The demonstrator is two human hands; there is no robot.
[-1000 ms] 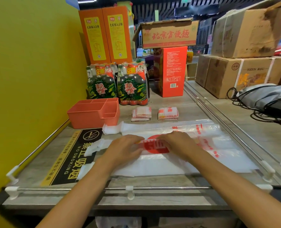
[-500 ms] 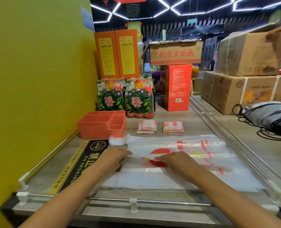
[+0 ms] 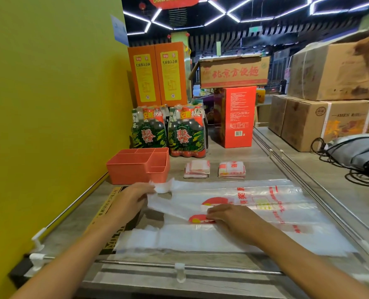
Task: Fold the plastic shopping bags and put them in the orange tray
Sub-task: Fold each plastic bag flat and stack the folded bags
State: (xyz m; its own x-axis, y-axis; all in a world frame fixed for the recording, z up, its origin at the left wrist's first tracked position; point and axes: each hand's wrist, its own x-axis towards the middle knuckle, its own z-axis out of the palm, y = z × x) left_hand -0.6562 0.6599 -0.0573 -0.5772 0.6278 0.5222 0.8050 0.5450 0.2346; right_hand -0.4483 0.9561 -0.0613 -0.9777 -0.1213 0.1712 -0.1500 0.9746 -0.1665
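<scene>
Saw the orange tray [image 3: 137, 167] at the far left against the yellow wall [image 3: 49, 117], compartments showing nothing inside. Found two folded bags [image 3: 197, 168] [image 3: 231, 169] just right of it, bottle packs [image 3: 168, 132] and a red box [image 3: 236, 117] behind. Had a clear plastic bag [image 3: 254, 210] spread flat in front, left hand [image 3: 131, 200] pinching its handle, right hand [image 3: 228, 217] pressing flat-fingered on the red print.

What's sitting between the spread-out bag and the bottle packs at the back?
In the head view, two folded bag bundles lie side by side on the counter between the spread bag and the bottle packs.
</scene>
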